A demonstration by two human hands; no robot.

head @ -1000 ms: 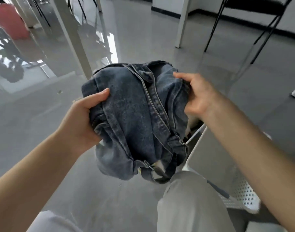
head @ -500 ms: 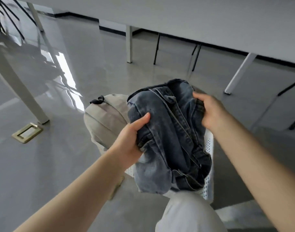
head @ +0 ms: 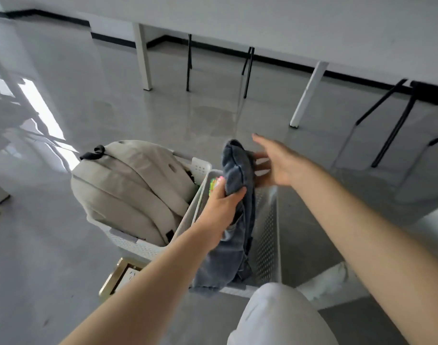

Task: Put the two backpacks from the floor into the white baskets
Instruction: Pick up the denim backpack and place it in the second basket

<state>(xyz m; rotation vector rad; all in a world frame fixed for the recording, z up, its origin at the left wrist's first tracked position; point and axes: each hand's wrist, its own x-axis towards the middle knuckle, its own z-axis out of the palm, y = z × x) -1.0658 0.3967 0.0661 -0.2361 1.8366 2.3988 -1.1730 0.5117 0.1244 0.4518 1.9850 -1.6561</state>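
A blue denim backpack (head: 238, 170) stands on end inside the right white basket (head: 269, 227), its lower part draped over the near rim. My left hand (head: 225, 207) grips its left side. My right hand (head: 275, 163) is spread open at the backpack's upper right, fingers apart and just off the fabric. A beige backpack (head: 131, 185) with a black top loop fills the left white basket (head: 128, 242), which touches the right one.
Both baskets sit on a glossy grey floor. A brass floor socket (head: 116, 277) lies just in front of the left basket. White table legs (head: 143, 56) and black chair legs (head: 247, 70) stand behind. My knee (head: 280, 317) is right below the basket.
The denim backpack has gone down from above the basket into it. My right hand has let go and opened. My left hand still holds the backpack.
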